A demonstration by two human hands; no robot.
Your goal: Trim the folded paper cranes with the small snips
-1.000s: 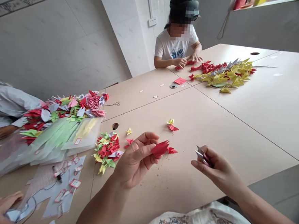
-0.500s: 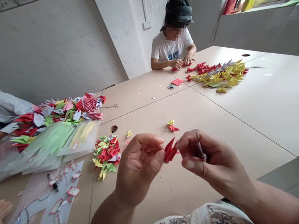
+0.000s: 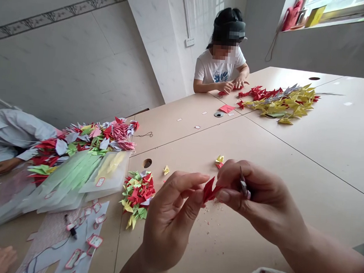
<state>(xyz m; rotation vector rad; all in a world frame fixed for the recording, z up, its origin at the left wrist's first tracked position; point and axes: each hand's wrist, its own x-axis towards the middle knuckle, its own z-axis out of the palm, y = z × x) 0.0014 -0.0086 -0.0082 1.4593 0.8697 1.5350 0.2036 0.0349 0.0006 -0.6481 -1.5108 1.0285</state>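
A small folded red paper crane (image 3: 208,190) is held up above the table between my two hands. My left hand (image 3: 172,217) pinches its left side between thumb and fingers. Thumb and forefinger of my right hand (image 3: 255,200) grip its right side. A small pointed metal tool (image 3: 244,186) is tucked in the same right hand; its kind is partly hidden by the fingers. Just beyond the right fingertips lies a yellow and red paper crane (image 3: 219,160), partly covered. To the left of my left hand is a pile of small paper cranes (image 3: 139,191) in red, green and yellow.
Clear plastic bags (image 3: 69,178) of folded paper and a colourful heap of cranes (image 3: 85,136) fill the left. Labels and a black pen (image 3: 73,231) lie nearer. Across the table (image 3: 181,142), a person (image 3: 221,64) works beside strung yellow cranes (image 3: 296,101). Another person's sleeve (image 3: 23,129) shows left.
The view has shifted, so the surroundings sit lower and further right. Both hands still hold the red crane, which is turned a little, and my right fingers pinch closer on it.
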